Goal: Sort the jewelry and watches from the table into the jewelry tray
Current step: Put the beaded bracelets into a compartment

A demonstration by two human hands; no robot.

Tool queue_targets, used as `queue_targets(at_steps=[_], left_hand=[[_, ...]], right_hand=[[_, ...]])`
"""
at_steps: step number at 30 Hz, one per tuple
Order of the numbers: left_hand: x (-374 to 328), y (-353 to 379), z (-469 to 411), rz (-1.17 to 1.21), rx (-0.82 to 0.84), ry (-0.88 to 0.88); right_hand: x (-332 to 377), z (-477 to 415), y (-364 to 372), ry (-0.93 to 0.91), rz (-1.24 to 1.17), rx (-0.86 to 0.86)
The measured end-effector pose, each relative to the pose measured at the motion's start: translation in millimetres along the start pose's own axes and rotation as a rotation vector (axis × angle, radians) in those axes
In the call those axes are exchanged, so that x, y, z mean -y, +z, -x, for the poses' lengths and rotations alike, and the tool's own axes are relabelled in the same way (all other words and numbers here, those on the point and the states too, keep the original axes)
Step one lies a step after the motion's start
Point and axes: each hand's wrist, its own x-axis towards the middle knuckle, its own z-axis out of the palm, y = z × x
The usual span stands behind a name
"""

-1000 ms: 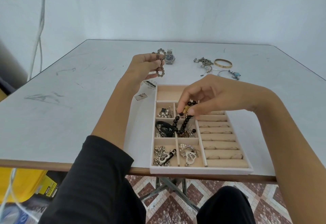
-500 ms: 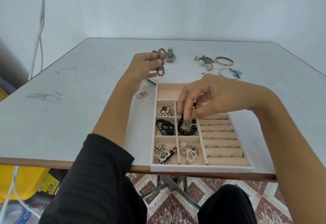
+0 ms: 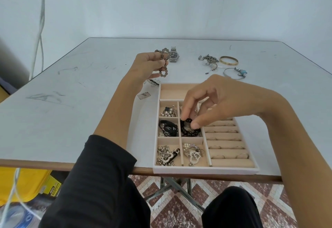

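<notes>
- Your right hand [image 3: 215,105] pinches the black bead bracelet [image 3: 188,132] between thumb and forefinger. Most of it lies in a middle compartment of the jewelry tray [image 3: 206,170].
- Your left hand [image 3: 147,66], at the tray's 11 o'clock, has its fingers [image 3: 158,63] curled round a grey bead bracelet [image 3: 164,71] above the worktop [image 3: 71,111].
- Done: several small compartments hold pieces, and rings sit in the rolls on the 3 o'clock side.
- Left: the watch [image 3: 173,55] at 12 o'clock, and the chain [image 3: 208,59], gold bangle [image 3: 228,60] and charm bangle [image 3: 235,73] at 1 o'clock. You look past halfway.

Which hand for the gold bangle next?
Right, probably: the bangle lies far right, and the right hand pinches black beads already down in the tray. The left hand holds a bracelet.
</notes>
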Motion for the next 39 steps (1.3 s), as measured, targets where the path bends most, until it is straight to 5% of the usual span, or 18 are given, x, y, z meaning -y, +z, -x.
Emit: queue_targets(at_steps=[29,39], left_hand=[[3,1,-1,-0.061,0.019,0.0],[-2,-3,-1,0.161,0.024,-0.03]], right_hand=[[-13,-11,6,-0.034,0.109,-0.001],[-17,-10,18,-0.002,0.113,-0.108]])
